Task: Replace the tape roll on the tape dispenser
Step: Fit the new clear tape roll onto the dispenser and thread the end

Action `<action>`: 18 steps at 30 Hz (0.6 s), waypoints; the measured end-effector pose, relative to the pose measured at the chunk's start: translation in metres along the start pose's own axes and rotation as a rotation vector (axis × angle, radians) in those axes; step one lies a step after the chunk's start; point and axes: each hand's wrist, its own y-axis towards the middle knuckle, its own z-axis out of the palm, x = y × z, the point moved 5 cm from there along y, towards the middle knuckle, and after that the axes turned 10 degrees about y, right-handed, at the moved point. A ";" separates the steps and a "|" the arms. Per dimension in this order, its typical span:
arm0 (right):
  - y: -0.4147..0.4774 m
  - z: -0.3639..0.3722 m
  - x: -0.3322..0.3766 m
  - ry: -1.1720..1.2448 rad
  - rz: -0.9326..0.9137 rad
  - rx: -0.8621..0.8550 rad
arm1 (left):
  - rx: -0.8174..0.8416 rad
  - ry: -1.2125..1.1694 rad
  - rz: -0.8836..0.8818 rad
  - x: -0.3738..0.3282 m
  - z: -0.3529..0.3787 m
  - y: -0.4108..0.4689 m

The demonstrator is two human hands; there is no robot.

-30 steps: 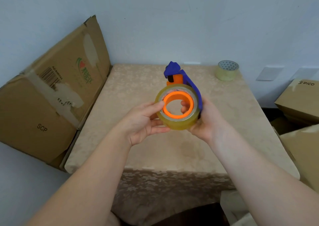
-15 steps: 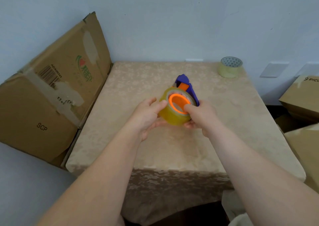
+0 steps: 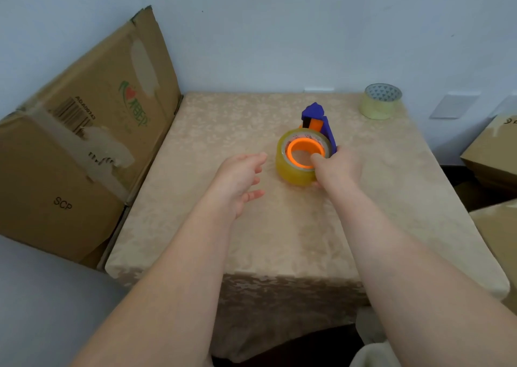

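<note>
The right hand (image 3: 337, 168) grasps the tape dispenser (image 3: 321, 123) at frame centre-right, thumb inside the orange hub (image 3: 296, 147). The yellowish tape roll (image 3: 293, 170) sits mounted on that hub, low over the table (image 3: 251, 240). The left hand (image 3: 237, 182) is released, fingers spread, just beside the roll. A second tape roll (image 3: 380, 102) stands upper right.

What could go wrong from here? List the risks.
1. Only the right hand holds the tape dispenser; the left hand is open and off it, so it may tip.
2. The tape roll might not be fully seated on the orange hub and could slip off.
</note>
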 end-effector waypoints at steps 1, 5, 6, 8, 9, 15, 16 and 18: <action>0.002 0.002 0.000 -0.002 -0.009 0.005 | 0.003 -0.007 -0.002 0.000 0.000 0.002; 0.008 0.004 -0.005 0.025 -0.031 0.011 | 0.013 -0.011 -0.016 0.003 0.004 0.005; 0.007 0.003 -0.005 0.037 -0.034 0.013 | 0.014 -0.011 -0.018 0.003 0.005 0.005; 0.007 0.002 -0.007 0.062 -0.046 0.030 | 0.017 -0.015 -0.017 0.003 0.007 0.006; 0.008 0.002 -0.009 0.074 -0.056 0.042 | 0.019 -0.016 -0.016 0.004 0.008 0.007; 0.008 0.001 -0.016 0.098 -0.046 0.156 | 0.025 -0.002 -0.004 0.005 0.012 0.009; 0.003 0.000 -0.017 0.095 -0.028 0.177 | 0.028 0.004 -0.004 0.006 0.011 0.008; -0.005 -0.004 -0.018 0.101 -0.008 0.207 | 0.036 0.029 -0.011 0.009 0.011 0.006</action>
